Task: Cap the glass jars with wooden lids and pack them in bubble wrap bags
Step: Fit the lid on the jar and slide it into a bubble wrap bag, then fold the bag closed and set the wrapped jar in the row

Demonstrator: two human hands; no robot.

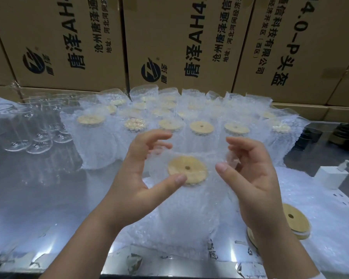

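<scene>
While your left hand (141, 174) and right hand (252, 178) face each other above the shiny table (38, 198), you hold a bubble wrap bag (214, 214) upright between them, near the front edge. Your left thumb lies on the front of the bag just beside the wooden lid (187, 170), and your fingers curl round the bag's upper edge behind it. Your right thumb and curled fingers pinch the opposite edge in the same way, so both hands are closed on the bag.

The lid is round with a small hole in its middle. It shows through the film, sitting on top of the glass jar (186, 190) inside the bag; the jar's walls are too faint to make out.

Behind the bag stand rows of packed jars (201, 127), each in its own bag with a lid on top. Bare glass jars (38, 125) stand at your far left. Near your right wrist, loose lids (294, 220) lie on a pile of flat bubble wrap (320, 254), with a white charger (330, 176) beyond them. Printed cardboard boxes (179, 47) line the back.
</scene>
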